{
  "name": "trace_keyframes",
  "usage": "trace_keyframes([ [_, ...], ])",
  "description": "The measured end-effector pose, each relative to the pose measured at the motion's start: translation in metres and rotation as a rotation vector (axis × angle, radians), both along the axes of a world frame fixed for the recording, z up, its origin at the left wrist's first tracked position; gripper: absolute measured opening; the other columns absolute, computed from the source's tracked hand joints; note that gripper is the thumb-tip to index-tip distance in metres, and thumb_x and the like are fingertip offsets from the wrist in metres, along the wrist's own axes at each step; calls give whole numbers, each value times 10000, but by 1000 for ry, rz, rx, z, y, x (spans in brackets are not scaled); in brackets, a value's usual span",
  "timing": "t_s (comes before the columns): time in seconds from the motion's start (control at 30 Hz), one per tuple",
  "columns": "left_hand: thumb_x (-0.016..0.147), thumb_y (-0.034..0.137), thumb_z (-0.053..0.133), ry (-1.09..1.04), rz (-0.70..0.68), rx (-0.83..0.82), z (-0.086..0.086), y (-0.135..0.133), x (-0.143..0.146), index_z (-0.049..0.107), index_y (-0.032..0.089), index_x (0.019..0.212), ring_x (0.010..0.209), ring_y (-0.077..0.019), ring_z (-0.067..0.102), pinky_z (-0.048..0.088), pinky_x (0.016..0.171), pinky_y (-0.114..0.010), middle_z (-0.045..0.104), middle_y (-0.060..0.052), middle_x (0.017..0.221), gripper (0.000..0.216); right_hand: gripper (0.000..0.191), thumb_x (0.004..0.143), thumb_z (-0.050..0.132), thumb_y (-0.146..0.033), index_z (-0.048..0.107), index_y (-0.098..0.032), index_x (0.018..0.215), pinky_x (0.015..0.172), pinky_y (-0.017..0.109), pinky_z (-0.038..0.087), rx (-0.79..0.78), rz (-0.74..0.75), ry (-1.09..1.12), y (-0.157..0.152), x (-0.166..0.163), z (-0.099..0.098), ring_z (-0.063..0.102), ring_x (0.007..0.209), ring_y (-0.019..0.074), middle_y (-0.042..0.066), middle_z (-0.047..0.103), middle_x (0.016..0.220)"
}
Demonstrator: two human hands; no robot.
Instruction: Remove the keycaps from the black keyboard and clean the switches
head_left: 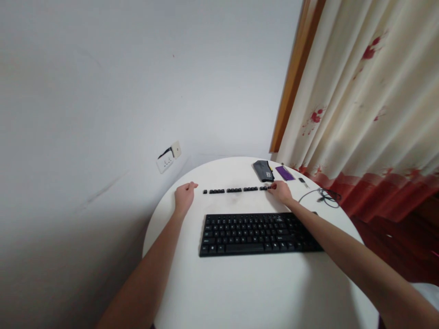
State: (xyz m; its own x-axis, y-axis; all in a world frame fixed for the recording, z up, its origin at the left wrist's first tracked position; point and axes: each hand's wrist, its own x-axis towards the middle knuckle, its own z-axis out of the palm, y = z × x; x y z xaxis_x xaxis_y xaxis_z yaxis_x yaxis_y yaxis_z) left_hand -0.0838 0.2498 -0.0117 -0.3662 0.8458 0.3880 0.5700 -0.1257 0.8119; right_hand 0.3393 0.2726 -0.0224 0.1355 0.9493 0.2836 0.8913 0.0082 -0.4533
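Observation:
A black keyboard (257, 234) lies on a round white table (240, 283). Beyond it runs a row of loose black keycaps (235, 190), set out in small groups. My left hand (184, 197) rests on the table to the left of the row, its fingers curled into a loose fist with nothing seen in it. My right hand (281, 191) lies at the right end of the row, fingers bent down onto the last keycaps; whether they pinch one I cannot make out.
A dark pouch (263, 170) and a purple card (285, 173) lie at the table's far edge. A black cable (322, 195) coils at the right. A wall socket (165, 161) sits on the white wall; a patterned curtain (370, 114) hangs at the right.

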Motion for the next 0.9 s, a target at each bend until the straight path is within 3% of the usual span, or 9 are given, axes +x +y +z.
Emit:
trace_keyframes([
  [0.23, 874, 406, 439, 67, -53, -67, -4, 5, -3, 756, 153, 897, 943, -257, 696, 503, 870, -363, 759, -117, 978, 406, 144, 724, 743, -271, 706, -164, 812, 636, 244, 430, 3, 24, 1, -2, -1, 2, 664, 768, 190, 71, 733, 836],
  [0.37, 801, 333, 594, 110, -154, -102, -6, 5, -1, 740, 156, 954, 840, -217, 699, 521, 806, -323, 758, -102, 981, 276, 207, 691, 767, -242, 690, -149, 860, 630, 242, 438, 6, 55, 2, -6, 2, 8, 653, 731, 179, 56, 721, 798],
  [0.53, 708, 229, 725, 175, -244, -130, -11, 3, 6, 734, 186, 1010, 736, -176, 667, 523, 763, -302, 753, -66, 1011, 305, 216, 727, 720, -213, 674, -134, 922, 668, 280, 450, 72, 88, -16, -12, -12, 27, 638, 750, 196, 84, 708, 835],
  [0.63, 723, 197, 727, 218, -248, -141, -12, 3, 10, 747, 204, 1008, 768, -175, 664, 507, 802, -296, 756, -48, 991, 285, 176, 805, 641, -223, 671, -149, 962, 757, 315, 450, 135, 189, -35, -16, -56, 36, 621, 843, 208, 92, 706, 932],
  [0.77, 777, 209, 699, 253, -207, -178, -10, 2, 12, 773, 190, 931, 778, -180, 679, 498, 802, -282, 764, -49, 885, 172, 167, 844, 635, -224, 688, -179, 996, 869, 307, 425, 150, 451, -72, -17, -144, 41, 596, 962, 201, 66, 710, 1014],
  [0.9, 777, 209, 698, 263, -162, -231, -6, -4, 7, 780, 173, 900, 808, -180, 698, 500, 795, -257, 770, -63, 890, 152, 128, 842, 666, -232, 724, -207, 954, 890, 327, 392, 111, 598, -124, -13, -212, 41, 569, 1030, 228, 67, 721, 1017],
])
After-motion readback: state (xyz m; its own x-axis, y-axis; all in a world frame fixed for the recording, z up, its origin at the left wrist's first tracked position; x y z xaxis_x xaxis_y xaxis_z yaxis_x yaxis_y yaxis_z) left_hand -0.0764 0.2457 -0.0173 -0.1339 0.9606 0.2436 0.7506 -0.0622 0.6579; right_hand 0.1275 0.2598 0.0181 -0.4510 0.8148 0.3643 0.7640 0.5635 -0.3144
